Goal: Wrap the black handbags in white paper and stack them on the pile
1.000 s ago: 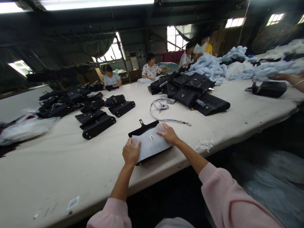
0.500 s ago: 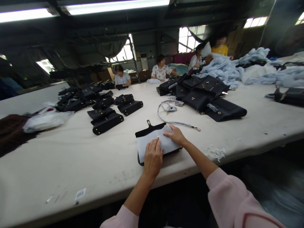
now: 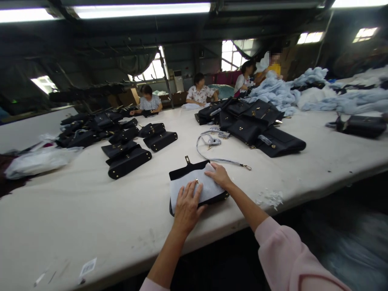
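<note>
A black handbag (image 3: pixel 209 201) lies near the table's front edge, its flap (image 3: pixel 178 173) folded back and a gold-trimmed tab sticking out at the top. Across its front is a thin white protective sheet (image 3: pixel 182 184), and a small gold clasp (image 3: pixel 197 181) pokes through it. My left hand (image 3: pixel 188 206) rests flat on the sheet's lower left part, fingers spread. At the upper right, my right hand (image 3: pixel 220 176) has the sheet's corner between thumb and fingers; the fingertips are partly hidden.
Beyond the bag lies a wrapped strap (image 3: pixel 218 158) with a metal hook. Black bags are piled at the right (image 3: pixel 248 125) and left (image 3: pixel 91 125). White scraps (image 3: pixel 271 198) and a barcode label (image 3: pixel 88 266) lie near the front edge. Several people sit or stand across the table.
My left hand's fingers have spread and shifted slightly down on the sheet. My right hand stays at the upper right, where a sheet corner now stands up. The view has turned slightly right.
</note>
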`<state>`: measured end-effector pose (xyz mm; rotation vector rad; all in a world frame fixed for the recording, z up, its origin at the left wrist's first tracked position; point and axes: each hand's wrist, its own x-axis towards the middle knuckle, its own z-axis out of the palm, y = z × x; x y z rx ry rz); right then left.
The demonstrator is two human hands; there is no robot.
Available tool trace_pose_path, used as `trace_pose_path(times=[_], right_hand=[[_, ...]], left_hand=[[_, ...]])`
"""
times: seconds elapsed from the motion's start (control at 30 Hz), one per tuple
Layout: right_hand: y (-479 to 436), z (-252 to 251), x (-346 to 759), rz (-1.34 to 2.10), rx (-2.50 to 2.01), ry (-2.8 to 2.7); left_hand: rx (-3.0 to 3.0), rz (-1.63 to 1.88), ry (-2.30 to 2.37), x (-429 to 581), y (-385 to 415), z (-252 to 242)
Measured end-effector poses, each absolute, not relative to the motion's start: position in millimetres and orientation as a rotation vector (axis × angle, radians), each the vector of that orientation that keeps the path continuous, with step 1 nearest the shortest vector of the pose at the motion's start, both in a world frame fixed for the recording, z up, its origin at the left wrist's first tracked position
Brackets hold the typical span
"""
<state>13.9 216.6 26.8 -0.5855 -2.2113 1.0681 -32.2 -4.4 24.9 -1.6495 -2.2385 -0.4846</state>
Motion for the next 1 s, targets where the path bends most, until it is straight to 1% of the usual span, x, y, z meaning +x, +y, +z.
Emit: trace_pose_path(times=[0.2, 0.37, 0.7, 0.8, 1.0], right_hand=[[221.8, 26.8, 11.5, 1.085, -0.727, -2.18], [223.3, 21.6, 18.3, 1.131, -0.855, -2.094], [233.3, 12.6, 46.5, 1.427, -0.82, -1.953], [233.6, 12.3, 52.4, 1.409, -0.824, -1.954], [221.6, 13.3, 57.1, 1.233, -0.79, -2.006]], left_hand=[[-1.664, -0.418, -2.199, -38.8, -0.1, 23.8], [-1.725, -0.44, -2.139, -53.3, -1.7, 22.6], [-1.86, -0.5, -2.15, -76.9, -2.3, 30.1], [-1.873, -0.509, -2.143, -76.7, -2.6, 30.5], [-1.906, -0.558, -2.115, -82.5, -6.3, 32.5]])
